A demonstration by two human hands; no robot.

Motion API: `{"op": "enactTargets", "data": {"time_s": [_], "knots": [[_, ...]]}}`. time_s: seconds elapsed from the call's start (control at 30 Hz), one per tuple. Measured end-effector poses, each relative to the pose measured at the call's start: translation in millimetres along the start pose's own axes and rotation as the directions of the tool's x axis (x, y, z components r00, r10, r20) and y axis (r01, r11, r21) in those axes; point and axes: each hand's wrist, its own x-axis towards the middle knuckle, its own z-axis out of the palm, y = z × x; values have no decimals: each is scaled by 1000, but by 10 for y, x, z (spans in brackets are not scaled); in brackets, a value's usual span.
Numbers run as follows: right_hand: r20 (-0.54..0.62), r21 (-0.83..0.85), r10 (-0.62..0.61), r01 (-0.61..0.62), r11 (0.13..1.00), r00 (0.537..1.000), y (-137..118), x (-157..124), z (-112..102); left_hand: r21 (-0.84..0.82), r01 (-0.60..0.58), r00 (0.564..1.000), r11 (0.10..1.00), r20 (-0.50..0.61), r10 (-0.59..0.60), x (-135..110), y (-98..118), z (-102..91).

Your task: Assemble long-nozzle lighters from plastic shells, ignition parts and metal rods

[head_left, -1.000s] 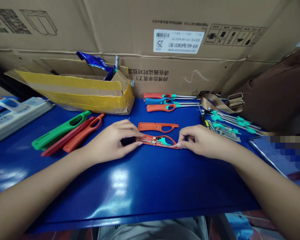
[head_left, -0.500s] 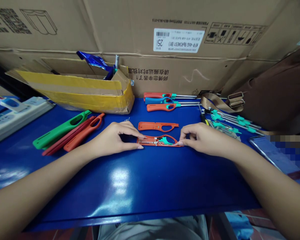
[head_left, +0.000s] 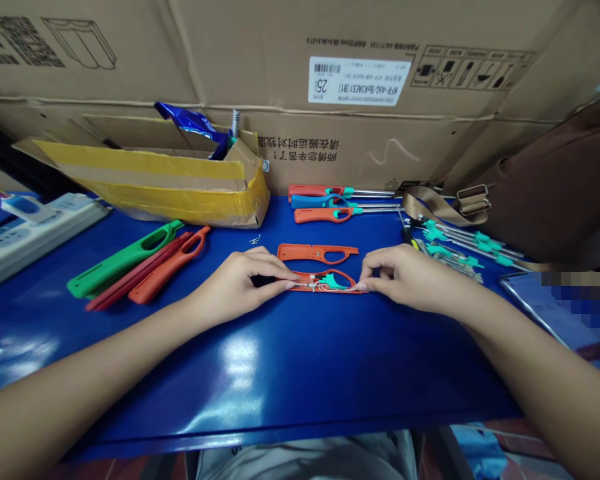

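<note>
An open orange lighter shell (head_left: 325,281) with a teal trigger and thin wires inside lies flat on the blue table (head_left: 290,373). My left hand (head_left: 240,283) pinches its left end, fingers closed over it. My right hand (head_left: 405,277) pinches the shell's right end with fingertips together. A second orange shell half (head_left: 317,253) lies just behind it, untouched.
Green, red and orange shell halves (head_left: 140,263) lie at the left. Three assembled lighters (head_left: 337,203) rest by the cardboard wall. Teal-tipped metal rods (head_left: 455,247) lie at the right beside a brown bag (head_left: 550,193). A yellow-taped carton (head_left: 170,180) and power strip (head_left: 30,227) stand at the left.
My left hand has slid right along the shell, covering more of its left end. The shell now lies level. My right hand has barely moved.
</note>
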Motion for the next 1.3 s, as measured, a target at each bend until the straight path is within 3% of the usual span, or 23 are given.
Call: {"op": "enactTargets", "data": {"time_s": [0.37, 0.5, 0.63, 0.83, 1.0, 1.13, 1.23, 1.3], "knots": [[-6, 8, -225, 225, 974, 974, 79, 27, -60, 120, -69, 997, 990, -34, 74, -22, 52, -21], [-140, 19, -205, 210, 978, 969, 102, 42, -75, 156, -76, 994, 985, -62, 87, -21, 59, -41], [-288, -161, -302, 264, 951, 909, 192, 75, -29, 187, -95, 995, 978, -14, 99, -21, 40, -56], [-144, -337, -462, 395, 855, 875, 341, 165, 59, 200, -137, 990, 970, 67, 127, -27, 23, -79], [-193, -317, -436, 365, 876, 879, 327, 180, 44, 226, -152, 988, 962, 46, 145, -33, 34, -79], [-283, -173, -342, 303, 937, 896, 242, 151, 40, 307, -169, 979, 937, -59, 196, -28, 39, -97], [-376, 157, -195, 269, 950, 906, 142, 125, 73, 431, -186, 959, 883, -116, 259, -22, 29, -133], [-343, 402, -118, 259, 878, 932, 68, 104, 96, 483, -217, 946, 848, -112, 306, -22, 24, -158]]}}
